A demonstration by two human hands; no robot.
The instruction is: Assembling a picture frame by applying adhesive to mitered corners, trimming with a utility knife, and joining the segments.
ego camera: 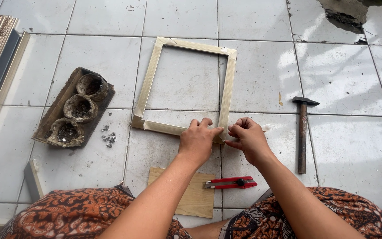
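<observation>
Both hands on wooden frame

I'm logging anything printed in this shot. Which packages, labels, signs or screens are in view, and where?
None in view: only the wooden frame under both hands, a red utility knife, a hammer and a tray of three bowls on the tiled floor.

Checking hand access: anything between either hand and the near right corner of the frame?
Nothing visible. Left hand and right hand both rest directly on that corner of the frame; hammer and cutter lie clear.
</observation>
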